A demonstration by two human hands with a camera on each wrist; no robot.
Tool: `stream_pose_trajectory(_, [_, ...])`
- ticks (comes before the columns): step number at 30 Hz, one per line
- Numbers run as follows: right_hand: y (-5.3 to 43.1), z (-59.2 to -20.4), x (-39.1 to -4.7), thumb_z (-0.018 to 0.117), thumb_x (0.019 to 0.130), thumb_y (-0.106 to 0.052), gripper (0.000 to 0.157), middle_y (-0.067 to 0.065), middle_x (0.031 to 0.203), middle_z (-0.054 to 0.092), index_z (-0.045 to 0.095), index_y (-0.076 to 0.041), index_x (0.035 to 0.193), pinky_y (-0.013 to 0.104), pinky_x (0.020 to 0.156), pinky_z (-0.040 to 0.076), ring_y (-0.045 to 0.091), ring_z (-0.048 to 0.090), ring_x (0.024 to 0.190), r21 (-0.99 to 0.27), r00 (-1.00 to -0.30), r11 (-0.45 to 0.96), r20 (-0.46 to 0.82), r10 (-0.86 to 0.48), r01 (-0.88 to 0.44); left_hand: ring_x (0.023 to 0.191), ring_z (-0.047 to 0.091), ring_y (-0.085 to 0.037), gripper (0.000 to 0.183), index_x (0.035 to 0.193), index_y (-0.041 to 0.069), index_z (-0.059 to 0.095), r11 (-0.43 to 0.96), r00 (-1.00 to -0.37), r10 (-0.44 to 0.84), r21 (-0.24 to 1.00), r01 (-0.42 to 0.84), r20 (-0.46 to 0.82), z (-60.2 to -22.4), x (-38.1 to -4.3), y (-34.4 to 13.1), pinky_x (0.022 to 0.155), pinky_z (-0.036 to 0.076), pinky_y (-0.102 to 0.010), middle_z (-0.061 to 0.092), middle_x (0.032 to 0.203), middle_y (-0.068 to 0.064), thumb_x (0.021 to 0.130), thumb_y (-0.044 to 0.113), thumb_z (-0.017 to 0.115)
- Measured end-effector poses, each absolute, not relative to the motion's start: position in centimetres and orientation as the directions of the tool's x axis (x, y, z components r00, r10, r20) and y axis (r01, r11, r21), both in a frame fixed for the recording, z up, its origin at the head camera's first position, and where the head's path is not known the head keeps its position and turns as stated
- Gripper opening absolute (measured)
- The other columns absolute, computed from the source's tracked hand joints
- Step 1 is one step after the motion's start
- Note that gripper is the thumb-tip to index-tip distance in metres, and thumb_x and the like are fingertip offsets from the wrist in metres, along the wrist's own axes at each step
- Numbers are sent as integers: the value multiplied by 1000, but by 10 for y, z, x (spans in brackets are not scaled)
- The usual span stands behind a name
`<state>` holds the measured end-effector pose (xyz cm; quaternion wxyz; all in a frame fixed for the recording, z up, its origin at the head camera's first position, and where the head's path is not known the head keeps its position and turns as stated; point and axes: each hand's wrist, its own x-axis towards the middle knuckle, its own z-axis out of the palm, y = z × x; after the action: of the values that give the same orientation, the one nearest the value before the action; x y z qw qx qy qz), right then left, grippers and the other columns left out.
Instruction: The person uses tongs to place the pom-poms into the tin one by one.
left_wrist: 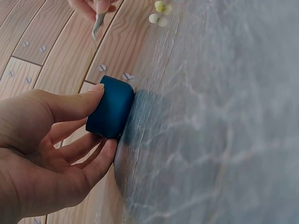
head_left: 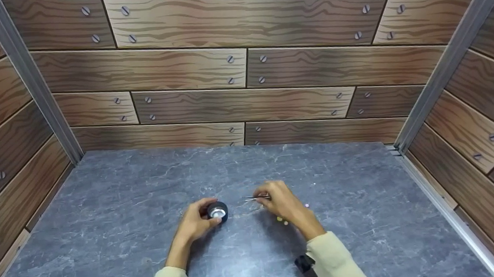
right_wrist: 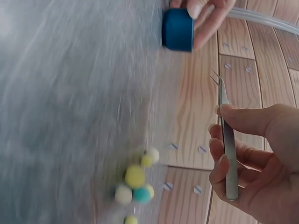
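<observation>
A small dark blue cup (head_left: 218,210) with a shiny silver inside stands on the table. My left hand (head_left: 194,222) grips it from the left, thumb on the near side and fingers on the far side; its blue outer wall (left_wrist: 111,108) shows in the left wrist view. My right hand (head_left: 281,200) holds metal tweezers (right_wrist: 229,144) with a bent, pointed end. The tips are a little apart with nothing between them, above the table and aimed toward the cup. Several small balls lie below and beside my right hand, among them a yellow ball (right_wrist: 135,177) and a teal ball (right_wrist: 141,194).
The grey marbled tabletop (head_left: 138,198) is ringed by wood-patterned walls (head_left: 190,68) at the back and sides. Metal posts (head_left: 30,80) stand at the back corners. A pink ball (head_left: 307,205) lies right of my right wrist.
</observation>
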<state>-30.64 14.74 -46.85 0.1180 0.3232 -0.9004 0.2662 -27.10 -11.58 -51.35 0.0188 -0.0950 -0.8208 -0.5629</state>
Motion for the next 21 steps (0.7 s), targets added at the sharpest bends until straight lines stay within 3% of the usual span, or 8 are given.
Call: stream_pose_trajectory(21, [193,-476,-300,80,83,0,11,11,86,77,81,-4,93,34,70,59,25,71,80,-402,-804,708,421,-420,-580,122,64,-42,52,131,-9,63,354,-982,132,919,174,135,-512,-271,-115,104,55,-52,66,130,-31,81,-9,78])
